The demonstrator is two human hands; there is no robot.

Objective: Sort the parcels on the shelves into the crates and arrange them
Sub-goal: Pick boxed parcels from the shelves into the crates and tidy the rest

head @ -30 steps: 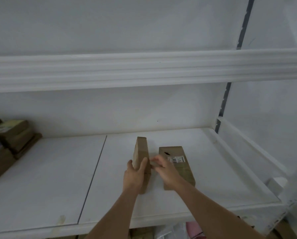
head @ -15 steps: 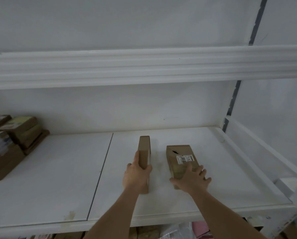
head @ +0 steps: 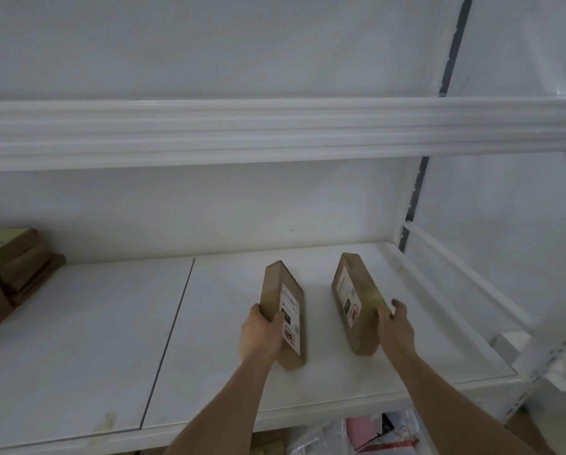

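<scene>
Both parcels now stand tipped up on edge; half a second back the right parcel lay flat under a spread right hand, and the left parcel was already upright.

Head view:
- Left hand: grip closed round the near end of the left parcel, thumb across the label face, fingers hidden behind. Parcel leans slightly right, base apparently on the shelf.
- Right hand: thumb on the near edge of the right parcel, palm and fingers along its far side; fingers only loosely curled, tips showing past the box. A light hold.
- Parcels sit apart, gap between them, labels facing inward and up.

Progress, as judged: early in this pick. Both are gripped but neither is clear of the shelf. No crates in view. More parcels remain stacked at far left. Lifting, carrying, sorting and arranging are all left to do.
</scene>
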